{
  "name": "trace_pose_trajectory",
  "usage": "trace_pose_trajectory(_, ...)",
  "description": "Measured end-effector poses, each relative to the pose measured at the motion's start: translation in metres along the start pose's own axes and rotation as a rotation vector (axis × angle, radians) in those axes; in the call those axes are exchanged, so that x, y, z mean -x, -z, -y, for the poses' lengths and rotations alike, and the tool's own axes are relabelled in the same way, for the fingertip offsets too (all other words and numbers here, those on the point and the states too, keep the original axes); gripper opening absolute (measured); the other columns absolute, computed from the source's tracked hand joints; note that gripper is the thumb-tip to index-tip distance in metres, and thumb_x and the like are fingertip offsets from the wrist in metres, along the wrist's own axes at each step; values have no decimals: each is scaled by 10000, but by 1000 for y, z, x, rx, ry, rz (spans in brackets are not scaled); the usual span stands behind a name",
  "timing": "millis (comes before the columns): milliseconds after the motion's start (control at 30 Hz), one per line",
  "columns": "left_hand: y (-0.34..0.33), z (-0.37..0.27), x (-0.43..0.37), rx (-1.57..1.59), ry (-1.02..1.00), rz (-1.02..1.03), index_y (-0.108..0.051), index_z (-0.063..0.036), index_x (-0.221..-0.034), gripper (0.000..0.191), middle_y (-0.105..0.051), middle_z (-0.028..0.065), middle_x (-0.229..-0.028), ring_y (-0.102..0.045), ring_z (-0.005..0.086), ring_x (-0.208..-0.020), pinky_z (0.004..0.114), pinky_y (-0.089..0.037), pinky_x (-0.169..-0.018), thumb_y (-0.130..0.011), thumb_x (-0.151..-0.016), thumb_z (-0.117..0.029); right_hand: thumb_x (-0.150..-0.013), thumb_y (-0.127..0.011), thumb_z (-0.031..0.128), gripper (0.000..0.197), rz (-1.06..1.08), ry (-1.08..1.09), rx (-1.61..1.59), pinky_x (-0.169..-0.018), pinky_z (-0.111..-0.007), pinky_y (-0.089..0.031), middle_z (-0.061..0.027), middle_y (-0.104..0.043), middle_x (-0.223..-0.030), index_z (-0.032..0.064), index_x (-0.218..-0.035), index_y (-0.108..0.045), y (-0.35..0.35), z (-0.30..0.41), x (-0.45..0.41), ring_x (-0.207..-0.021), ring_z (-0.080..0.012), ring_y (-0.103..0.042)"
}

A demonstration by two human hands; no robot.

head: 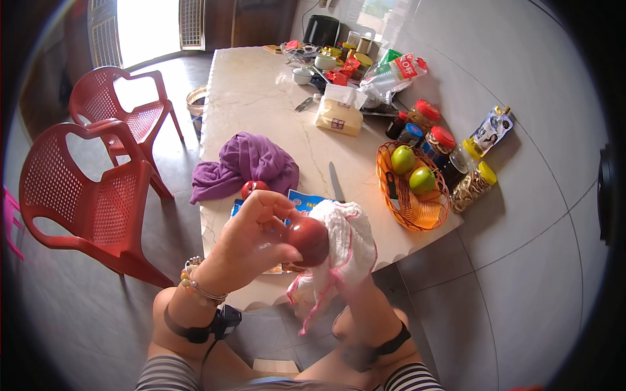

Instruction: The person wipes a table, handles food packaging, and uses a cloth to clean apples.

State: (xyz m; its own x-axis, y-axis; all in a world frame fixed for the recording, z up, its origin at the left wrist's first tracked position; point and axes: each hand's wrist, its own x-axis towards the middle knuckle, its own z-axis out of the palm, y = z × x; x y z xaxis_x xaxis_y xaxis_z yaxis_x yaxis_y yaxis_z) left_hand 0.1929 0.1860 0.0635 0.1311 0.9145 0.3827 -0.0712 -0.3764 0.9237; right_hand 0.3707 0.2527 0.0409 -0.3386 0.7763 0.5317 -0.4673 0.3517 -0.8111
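My left hand [259, 239] grips a dark red apple [307, 240] between thumb and fingers, above the table's near edge. A white gauze cloth with a pink border [349, 234] is bunched over my right hand [354, 288] and lies against the apple's right side. The cloth hides my right fingers, and one corner hangs down past the table edge. Behind my left hand, a second red apple [254, 188] rests beside a crumpled purple cloth [249, 163]. Partly hidden under my hands is a blue printed packet [305, 199]. A knife [335, 181] points away from me just beyond the white cloth.
An orange woven basket [425, 217] holds two green fruits [421, 180] and a dark-handled item. Lidded jars [477, 183] line the wall side. A tissue pack [338, 115] sits before cluttered cups and packages. Red plastic chairs [93, 195] and a bucket [195, 100] stand left.
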Motion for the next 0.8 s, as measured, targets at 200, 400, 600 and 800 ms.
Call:
trace_pose_trajectory(200,-9,-2,-12,-418,-288,-94,-574,-15,-1173,434,-567,116,-1133,-584,229,-1014,307,-482,-852,-696,-757,5,-870,-595,57,409,193,-108,182,-986,-322,-423,-100,-508,-1181,40,-1246,-434,6,-34,13,-1079,-171,-524)
trace_pose_trajectory(400,-9,-14,-7,-513,-171,7,-554,-64,-1271,682,-492,103,-1124,-527,219,-929,328,-467,-820,-821,-648,-135,-894,-585,102,460,227,-371,-537,-983,-290,-397,-77,-489,-1208,63,-1309,-391,-4,-29,14,-1121,-149,-483)
trace_pose_trajectory(600,4,-18,-6,-354,-142,88,-552,-53,-1252,737,-539,67,-1036,-523,174,-863,284,-455,-750,-853,-582,-116,-863,-625,111,474,172,-257,-186,-966,-296,-410,-57,-508,-1188,59,-1291,-428,13,-36,31,-1109,-150,-498)
trace_pose_trajectory(800,2,-20,-5,-468,-111,-28,-591,-62,-1008,548,-633,40,-1006,-582,137,-796,254,-490,-663,-878,-543,-111,-821,-695,120,492,189,-434,-16,-880,-289,-487,-53,-558,-1145,61,-1261,-482,8,-18,20,-1025,-130,-563)
